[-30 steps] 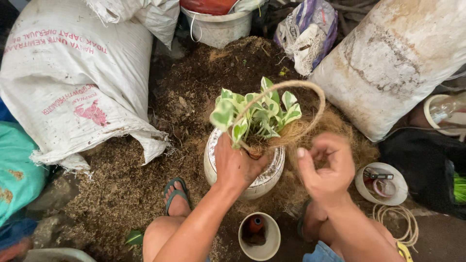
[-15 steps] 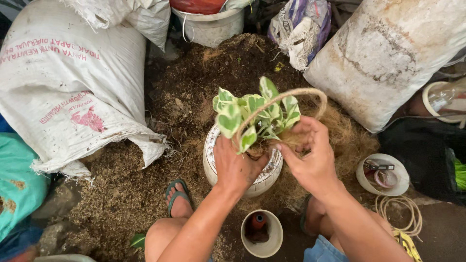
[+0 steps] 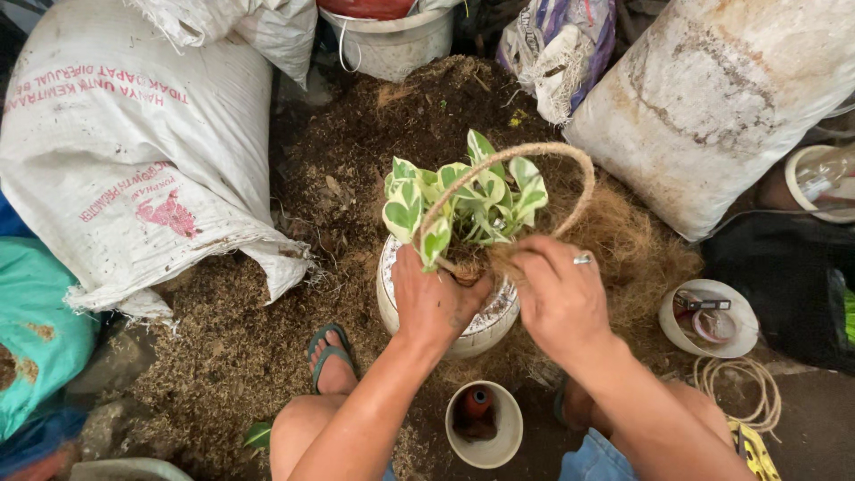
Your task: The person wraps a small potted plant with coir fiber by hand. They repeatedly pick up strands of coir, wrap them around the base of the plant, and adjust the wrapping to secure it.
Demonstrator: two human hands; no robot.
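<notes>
Ground [image 3: 802, 419]: bare dirt floor, dark at right edge. Big heap of brown soil and coconut fibre [image 3: 294, 294] spread over the middle. White pot [image 3: 401, 307] stands in the heap. Small white cup [image 3: 485, 428] on ground just below it. White printed sack [image 3: 134, 151] lies at left, dirty white sack [image 3: 712, 98] at right. White bucket [image 3: 392, 40] at top. Coil of rope [image 3: 744, 392] and white lid [image 3: 708, 316] at right. Green flip-flop [image 3: 329, 352] on the fibre.

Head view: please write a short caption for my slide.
Both hands, left hand and right hand, hold a variegated plant over a white pot.
</notes>
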